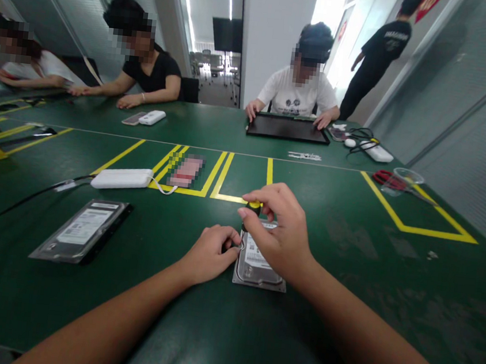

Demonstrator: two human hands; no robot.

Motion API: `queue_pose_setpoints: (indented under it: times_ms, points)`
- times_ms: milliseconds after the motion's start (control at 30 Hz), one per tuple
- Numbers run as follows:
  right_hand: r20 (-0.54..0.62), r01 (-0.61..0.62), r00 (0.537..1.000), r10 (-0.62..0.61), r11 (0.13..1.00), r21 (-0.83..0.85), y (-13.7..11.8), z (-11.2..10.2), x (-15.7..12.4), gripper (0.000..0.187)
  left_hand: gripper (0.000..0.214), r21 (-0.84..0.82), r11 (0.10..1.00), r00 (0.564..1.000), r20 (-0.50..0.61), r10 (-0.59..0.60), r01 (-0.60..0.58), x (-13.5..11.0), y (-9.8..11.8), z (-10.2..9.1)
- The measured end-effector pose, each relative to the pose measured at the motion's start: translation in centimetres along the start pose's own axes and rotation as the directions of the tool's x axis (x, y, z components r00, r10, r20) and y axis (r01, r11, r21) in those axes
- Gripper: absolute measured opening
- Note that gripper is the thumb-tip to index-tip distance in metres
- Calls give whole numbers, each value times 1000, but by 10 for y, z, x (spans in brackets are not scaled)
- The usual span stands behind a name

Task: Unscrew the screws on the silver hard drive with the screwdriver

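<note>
Hard drive [257, 264] flat on green desk [157, 335], right hand [284, 227] fingers pinched round a yellow-and-black screwdriver [253, 207], left hand [212, 255] at drive's edge, can't tell if gripping tbh

Metal hard drive [258, 271], smooth table [215, 324]

Both your hands are bare; the left hand [211, 255] and the right hand [289, 227] show uncovered fingers, knuckles and wrists; a short nail shows at the tip of your right thumb [255, 222]; your left forearm [119, 312] and right forearm [365, 320] are bare too — slim at the wrist, broader toward the lower edge — with plain, smooth outlines.
</note>
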State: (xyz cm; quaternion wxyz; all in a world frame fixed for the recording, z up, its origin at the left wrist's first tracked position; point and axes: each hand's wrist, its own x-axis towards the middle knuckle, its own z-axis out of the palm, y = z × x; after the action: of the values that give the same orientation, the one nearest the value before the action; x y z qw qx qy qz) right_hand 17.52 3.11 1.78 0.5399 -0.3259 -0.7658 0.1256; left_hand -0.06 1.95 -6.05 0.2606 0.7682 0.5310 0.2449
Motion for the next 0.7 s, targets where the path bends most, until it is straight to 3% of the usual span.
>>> queue_pose_setpoints:
  times_ms: [467, 700]
  points:
    - [23, -7, 1000, 6, 999, 36, -1, 0, 0, 20, 12, 19, 1000, 1000, 4, 2, -2, 1, 0, 1]
    - [36, 10, 999, -11, 999, 41, -1, -2, 0, 15, 11, 11, 1000, 1000, 5, 10, -10, 1, -2, 2]
